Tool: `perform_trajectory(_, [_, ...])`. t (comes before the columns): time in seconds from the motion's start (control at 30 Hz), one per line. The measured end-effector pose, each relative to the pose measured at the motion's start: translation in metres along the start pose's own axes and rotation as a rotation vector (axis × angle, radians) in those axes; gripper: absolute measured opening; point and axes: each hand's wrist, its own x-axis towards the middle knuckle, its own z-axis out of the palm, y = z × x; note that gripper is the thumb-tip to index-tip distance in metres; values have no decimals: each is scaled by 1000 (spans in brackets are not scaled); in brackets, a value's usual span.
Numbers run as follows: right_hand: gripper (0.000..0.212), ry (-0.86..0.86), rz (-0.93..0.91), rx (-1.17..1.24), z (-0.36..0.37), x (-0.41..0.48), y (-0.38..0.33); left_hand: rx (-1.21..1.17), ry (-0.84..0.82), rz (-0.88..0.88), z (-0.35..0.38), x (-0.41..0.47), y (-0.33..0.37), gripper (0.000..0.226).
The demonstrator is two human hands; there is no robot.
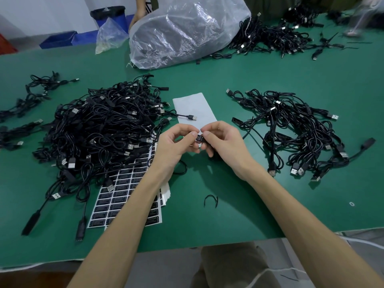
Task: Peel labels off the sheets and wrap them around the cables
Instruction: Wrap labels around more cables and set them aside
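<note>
At the middle of the green table [207, 80], the left hand [176, 144] and the right hand [225, 142] meet just above the surface. Thumb and forefinger of each are pinched on a small black label [200, 138] set on a thin black cable [208, 146], and the other fingers curl loosely beneath. Printed label sheets [124, 196] lie under the left forearm, partly covered by the large heap of cables [104, 129] to the left. A smaller heap [291, 129] lies well apart to the right, and a white sheet [193, 107] lies just beyond the hands with one USB lead across it. At the far edge a big clear plastic bag [182, 32] lies slumped and crinkled; a dark mass shows through its wall, though what it is cannot be told. Another person's hand [137, 16] holds its far left rim. Beside its right end spreads a further tangle of cables [280, 36]. Just left of it stands a small clear bag [110, 36] with something pale at the bottom. Beyond the table are low blue bins [60, 39] and a blue tub lined with a black bag [108, 14], their contents hidden.
</note>
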Motion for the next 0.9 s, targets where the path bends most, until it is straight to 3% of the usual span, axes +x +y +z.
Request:
perform_trajectory(0.33, [10, 61, -64, -29, -3, 1, 1, 84, -46, 28, 1, 0, -2, 14])
perform_trajectory(0.9, [9, 63, -12, 72, -8, 3, 2, 75, -132, 93, 1, -2, 1, 14])
